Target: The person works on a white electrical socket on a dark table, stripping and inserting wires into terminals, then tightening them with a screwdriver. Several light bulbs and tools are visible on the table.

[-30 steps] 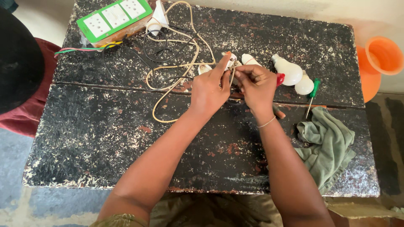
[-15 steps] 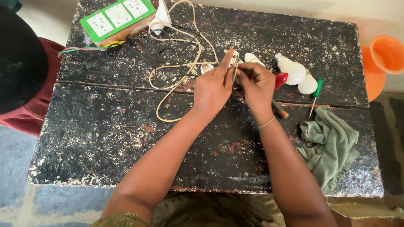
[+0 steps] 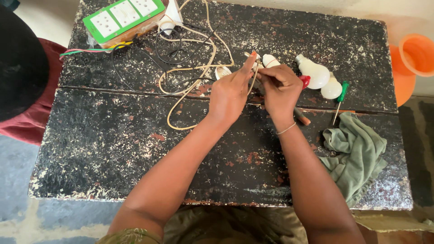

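Overhead, both hands pinch a cream cord above the flaking black table.

This looks like a small, makeshift electrical repair spot, more home workshop than shop. The desk is a battered black board with paint flaking off. On it lie a green-framed switch and socket board, loose cream cable, white bulbs, a green-handled screwdriver and a crumpled green rag. An orange plastic vessel stands beside the desk on a bare floor.
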